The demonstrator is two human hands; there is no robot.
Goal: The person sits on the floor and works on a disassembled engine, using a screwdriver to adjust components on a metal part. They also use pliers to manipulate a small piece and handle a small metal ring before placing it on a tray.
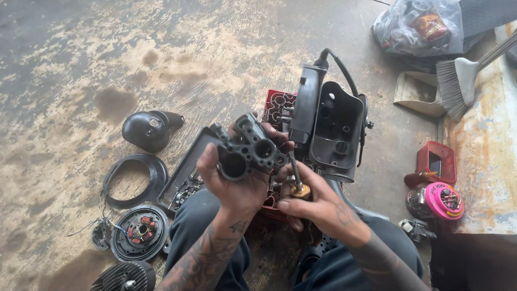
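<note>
Matt dark cast-metal block (249,152); glossy black plastic housing (336,132); rough, stained concrete floor (81,70); rusty metal sheet (484,156)

Two hands were in view, the left hand (237,186) and the right hand (318,207). One dark pump block (249,151) with several round bores was there, and one screwdriver (297,180). One black machine housing (331,129) stood behind. On the floor lay one domed cover (146,129), one black ring (134,180), one stator plate (141,231), one finned part (123,276), one black tray (186,172), one brush (458,81), one plastic bag (420,27) and one pink-capped part (444,200).
</note>
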